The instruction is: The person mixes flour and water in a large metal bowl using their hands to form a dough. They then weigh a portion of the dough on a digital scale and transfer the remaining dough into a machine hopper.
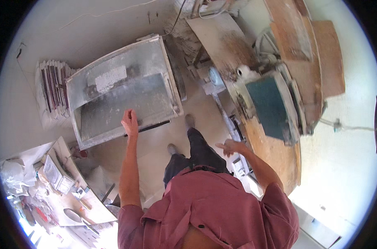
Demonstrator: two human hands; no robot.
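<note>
My left hand is raised with curled fingers over the near edge of a grey, dust-coated open-fronted cabinet; whether it touches the edge or holds something small is not clear. My right hand hangs at my right side, its index finger stretched out and the others loosely bent, with nothing seen in it. It is close to a long narrow metal bar beside the workbench. A whitish patch marks the cabinet's upper panel.
To the right, a wooden workbench carries a machine with a dark green panel. Thin boards or folders stand stacked beside the cabinet. At lower left, a cluttered table holds a clear plastic container and a round-bladed tool.
</note>
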